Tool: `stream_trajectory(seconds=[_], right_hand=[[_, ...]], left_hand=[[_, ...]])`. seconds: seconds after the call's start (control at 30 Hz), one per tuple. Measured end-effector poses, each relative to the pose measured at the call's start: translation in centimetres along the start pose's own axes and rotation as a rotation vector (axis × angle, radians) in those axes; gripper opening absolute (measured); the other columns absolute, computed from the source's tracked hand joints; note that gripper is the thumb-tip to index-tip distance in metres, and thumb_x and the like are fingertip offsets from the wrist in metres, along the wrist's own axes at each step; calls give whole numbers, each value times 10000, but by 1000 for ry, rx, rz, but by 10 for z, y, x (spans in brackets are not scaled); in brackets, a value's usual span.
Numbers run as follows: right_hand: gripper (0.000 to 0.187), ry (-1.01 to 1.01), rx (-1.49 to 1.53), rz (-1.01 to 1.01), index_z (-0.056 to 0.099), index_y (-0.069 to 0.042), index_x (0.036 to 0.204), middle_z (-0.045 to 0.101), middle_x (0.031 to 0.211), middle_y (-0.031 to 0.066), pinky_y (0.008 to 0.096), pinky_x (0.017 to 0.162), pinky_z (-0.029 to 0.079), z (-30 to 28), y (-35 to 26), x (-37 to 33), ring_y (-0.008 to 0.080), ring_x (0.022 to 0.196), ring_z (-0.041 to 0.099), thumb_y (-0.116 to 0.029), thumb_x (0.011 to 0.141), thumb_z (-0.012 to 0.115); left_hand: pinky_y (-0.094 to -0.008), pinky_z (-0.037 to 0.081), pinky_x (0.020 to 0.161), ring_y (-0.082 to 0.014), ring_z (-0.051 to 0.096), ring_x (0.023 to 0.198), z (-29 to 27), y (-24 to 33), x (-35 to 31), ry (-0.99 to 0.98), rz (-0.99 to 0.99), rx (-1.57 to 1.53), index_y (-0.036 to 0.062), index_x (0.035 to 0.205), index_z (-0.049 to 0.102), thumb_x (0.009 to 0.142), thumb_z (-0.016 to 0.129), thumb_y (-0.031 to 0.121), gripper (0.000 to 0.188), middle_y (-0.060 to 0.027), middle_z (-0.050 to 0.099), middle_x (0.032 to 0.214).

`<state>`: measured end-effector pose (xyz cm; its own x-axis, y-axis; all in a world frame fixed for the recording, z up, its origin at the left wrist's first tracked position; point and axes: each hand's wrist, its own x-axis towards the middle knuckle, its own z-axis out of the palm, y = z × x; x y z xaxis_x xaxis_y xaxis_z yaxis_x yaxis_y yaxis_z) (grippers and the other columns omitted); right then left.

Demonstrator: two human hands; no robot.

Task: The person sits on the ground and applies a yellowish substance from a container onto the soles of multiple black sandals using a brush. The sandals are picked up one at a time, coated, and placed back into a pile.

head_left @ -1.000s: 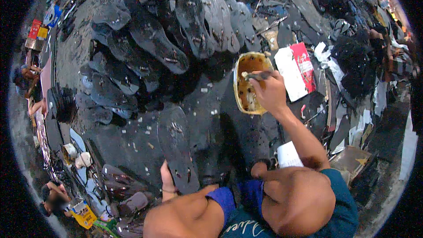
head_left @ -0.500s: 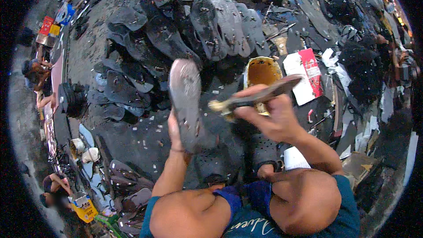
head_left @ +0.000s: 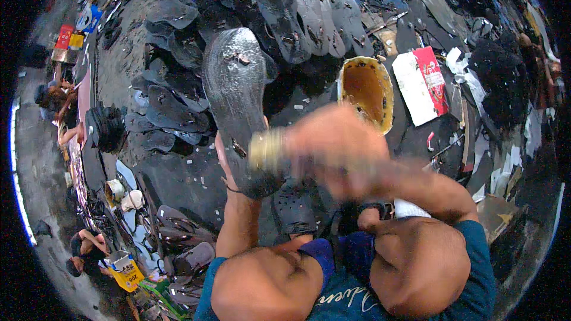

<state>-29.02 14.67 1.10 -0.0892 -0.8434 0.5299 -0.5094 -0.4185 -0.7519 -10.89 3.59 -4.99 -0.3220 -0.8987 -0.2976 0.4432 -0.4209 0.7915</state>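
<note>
My left hand [head_left: 222,157] grips a dark sandal sole [head_left: 232,92] by its lower edges, thumb at the left side and a fingertip showing at the right. The upper part of the sole looks wet and shiny, with a small piece of strap poking through it. In my right hand [head_left: 342,139], smeared by motion, is a brush [head_left: 266,150] whose pale bristles lie over the lower right edge of the sole. Its handle is mostly hidden or blurred. Just beyond the right hand stands a tub [head_left: 385,74] with an amber coating inside.
Many dark soles [head_left: 285,24] lie in overlapping rows ahead. A white and red carton piece [head_left: 419,83] lies right of the tub, among scraps. Finished-looking sandals [head_left: 178,220] and a yellow box [head_left: 126,276] are at lower left. Other people [head_left: 89,244] sit along the left.
The right hand has swung left, bringing the brush from beside the sole onto it. The sole has tilted, showing more of its shiny face. The whole view has shifted slightly.
</note>
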Motion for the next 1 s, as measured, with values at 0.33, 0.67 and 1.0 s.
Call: stream_trajectory(seconds=[0.33, 0.67, 1.0], right_hand=[[470, -64, -121, -218, 664, -181, 1230, 645, 1010, 52, 417, 774, 437, 10, 6, 29, 253, 916, 614, -191, 761, 692], [394, -38, 69, -230, 688, -140, 1169, 667, 1007, 32, 377, 766, 483, 7, -20, 0, 223, 886, 646, -243, 789, 678], [202, 221, 14, 494, 761, -171, 1039, 742, 1006, 47, 406, 953, 402, -62, 20, -62, 261, 962, 677, -196, 839, 779]], left_hand=[[-367, 574, 821, -193, 677, 951, 3, -3, -16, 76, -264, 31, 66, 1274, 598, 1036, 466, 417, 444, -75, 683, 1080], [-353, 581, 758, -184, 693, 834, 61, 27, 11, 158, -278, 247, 47, 1144, 648, 1055, 429, 447, 465, -61, 715, 996], [-365, 552, 883, -233, 674, 970, 180, 22, 164, -497, -259, 413, 21, 1226, 588, 997, 529, 198, 296, -113, 693, 1078]])
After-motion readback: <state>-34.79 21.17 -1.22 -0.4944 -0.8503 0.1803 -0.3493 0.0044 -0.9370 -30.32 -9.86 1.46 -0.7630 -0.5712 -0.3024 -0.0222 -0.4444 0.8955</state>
